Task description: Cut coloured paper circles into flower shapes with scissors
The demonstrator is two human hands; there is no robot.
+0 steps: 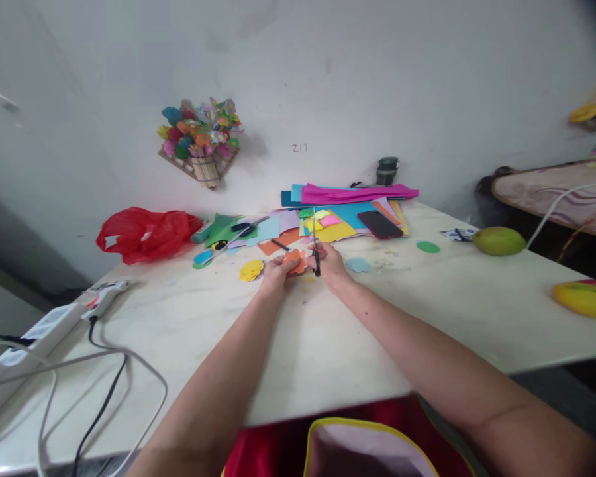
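From my remote station I note the left grip (275,271) pinching the scalloped orange paper (294,260) over the table (298,371), the right grip (330,261) holding scissors (317,265) just beside it; clean cutting, I judge, wants the paper turned, scissors steady.

orange paper flower (293,261) | scalloped (held) | scissors (317,265) | dark-handled, pointing away, just beside

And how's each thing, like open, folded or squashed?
Orange flower, held in left hand
Scissors, held in right hand; can't tell if open
Red bag, crumpled
Phone, lying flat, dark
Pink paper, folded
Yellow flowers, stacked
Cup, upright
Basket, full of flowers
Green fruit, looks whole
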